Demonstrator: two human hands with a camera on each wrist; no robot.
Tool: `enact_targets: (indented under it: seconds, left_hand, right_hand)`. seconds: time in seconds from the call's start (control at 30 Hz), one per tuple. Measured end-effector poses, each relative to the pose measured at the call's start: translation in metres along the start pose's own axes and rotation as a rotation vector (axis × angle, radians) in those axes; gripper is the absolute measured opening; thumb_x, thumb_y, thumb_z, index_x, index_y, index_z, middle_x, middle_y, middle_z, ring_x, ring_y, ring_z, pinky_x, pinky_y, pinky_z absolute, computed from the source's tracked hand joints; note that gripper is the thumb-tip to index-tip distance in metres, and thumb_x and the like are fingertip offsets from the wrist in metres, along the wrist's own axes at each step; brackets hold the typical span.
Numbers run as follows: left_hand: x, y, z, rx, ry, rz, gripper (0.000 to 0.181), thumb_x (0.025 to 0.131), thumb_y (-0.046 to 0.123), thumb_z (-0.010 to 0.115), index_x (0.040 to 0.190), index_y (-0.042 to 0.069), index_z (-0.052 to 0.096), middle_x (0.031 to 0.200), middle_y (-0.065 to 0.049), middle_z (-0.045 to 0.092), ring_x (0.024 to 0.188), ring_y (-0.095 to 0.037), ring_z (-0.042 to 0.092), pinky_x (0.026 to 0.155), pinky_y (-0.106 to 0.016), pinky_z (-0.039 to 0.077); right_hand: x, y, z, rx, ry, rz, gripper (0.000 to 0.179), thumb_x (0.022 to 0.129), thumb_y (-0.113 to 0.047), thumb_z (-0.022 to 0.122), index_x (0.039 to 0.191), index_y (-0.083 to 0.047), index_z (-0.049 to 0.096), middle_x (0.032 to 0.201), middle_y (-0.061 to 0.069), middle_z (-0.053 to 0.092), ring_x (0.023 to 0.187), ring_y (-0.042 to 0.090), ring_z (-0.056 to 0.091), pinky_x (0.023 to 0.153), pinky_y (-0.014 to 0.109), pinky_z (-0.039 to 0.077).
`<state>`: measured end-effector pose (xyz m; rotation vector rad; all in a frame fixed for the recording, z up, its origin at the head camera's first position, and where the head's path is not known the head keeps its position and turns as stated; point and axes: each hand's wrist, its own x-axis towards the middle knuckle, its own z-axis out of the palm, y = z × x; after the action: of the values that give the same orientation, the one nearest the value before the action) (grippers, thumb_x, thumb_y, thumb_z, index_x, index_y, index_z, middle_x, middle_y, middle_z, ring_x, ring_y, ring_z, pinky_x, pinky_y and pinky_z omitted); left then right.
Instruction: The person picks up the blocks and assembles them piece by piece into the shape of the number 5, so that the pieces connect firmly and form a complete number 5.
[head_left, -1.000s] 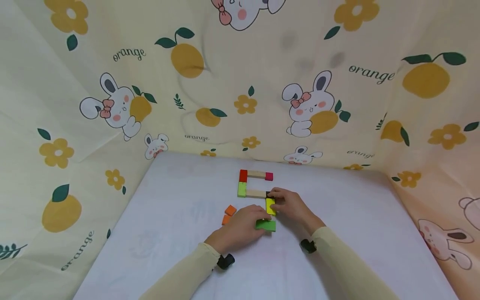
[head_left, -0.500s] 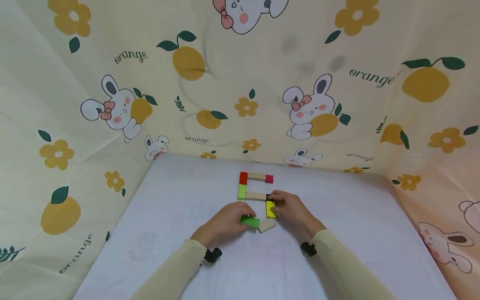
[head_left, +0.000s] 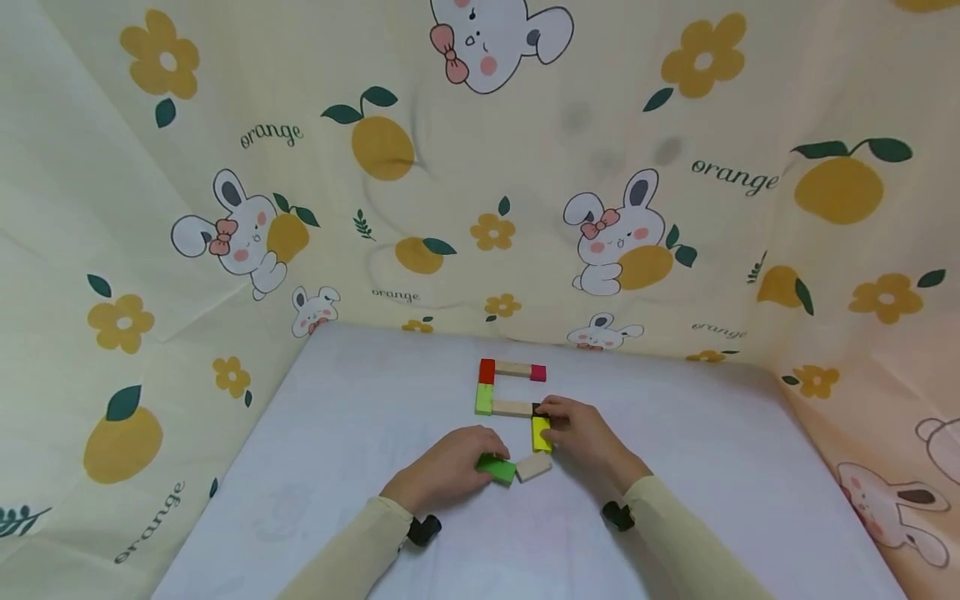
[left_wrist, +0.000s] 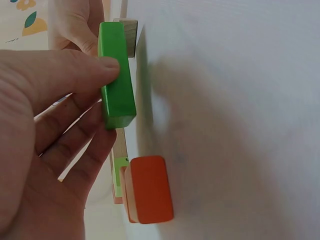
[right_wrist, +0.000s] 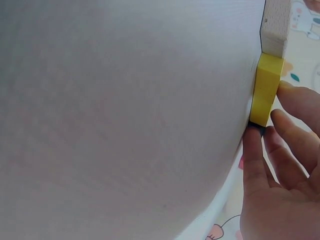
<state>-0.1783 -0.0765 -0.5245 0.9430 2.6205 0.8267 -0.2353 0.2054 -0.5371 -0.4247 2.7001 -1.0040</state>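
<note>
My left hand [head_left: 450, 467] pinches a green block [head_left: 497, 469] between thumb and fingers. In the left wrist view the thumb lies across the green block's [left_wrist: 117, 85] face. A plain wooden block [head_left: 534, 467] lies slanted just right of it. At the row's right side, my right hand [head_left: 588, 429] touches a yellow block [head_left: 541, 433] and the black block [head_left: 536, 409] behind it with its fingertips. The right wrist view shows its fingers fairly straight beside the yellow block [right_wrist: 267, 90], whose end meets a plain wooden block [right_wrist: 275, 27].
Farther back, a lime block [head_left: 484, 399], a red block [head_left: 487, 372], a pink block [head_left: 537, 373] and two plain wooden strips join the row. Orange blocks [left_wrist: 152, 190] lie near the left hand, hidden in the head view. A printed cloth [head_left: 480, 167] encloses the white table.
My left hand has shifted left with the green block, uncovering the plain wooden block and covering the orange blocks. My right hand stays at the yellow and black blocks. The head view has tilted slightly.
</note>
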Motion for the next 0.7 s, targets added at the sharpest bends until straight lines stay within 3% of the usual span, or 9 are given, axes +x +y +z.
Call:
enact_targets:
  seconds: [0.7]
  left_hand:
    - [0.004, -0.0066, 0.0032, -0.007, -0.03, 0.018, 0.028, 0.1, 0.011, 0.076, 0.125, 0.023, 0.08, 0.118, 0.018, 0.069, 0.111, -0.005, 0.061, 0.105, -0.032, 0.052]
  right_hand:
    - [-0.0007, -0.0039, -0.0038, -0.003, -0.013, -0.012, 0.04, 0.1, -0.011, 0.08, 0.139, -0.014, 0.074, 0.154, 0.007, 0.059, 0.14, 0.033, 0.055, 0.119, 0.055, 0.042]
